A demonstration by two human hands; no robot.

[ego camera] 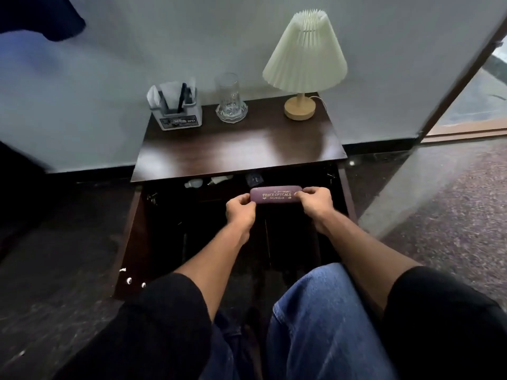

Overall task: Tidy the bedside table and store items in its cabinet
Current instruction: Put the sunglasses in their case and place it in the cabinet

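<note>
Denim-clad knee (315, 319) lowest in view, black sleeves to either side. Both hands closed on a maroon glasses case (275, 195): left hand (241, 210) pinches its left end, right hand (317, 202) its right end. Case held level in front of the open cabinet (164, 215), just below the tabletop (238, 149) edge. On tabletop rear: pen holder (178, 113), glass (230, 98), lamp (303, 64). Small items inside cabinet, indistinct.
</note>
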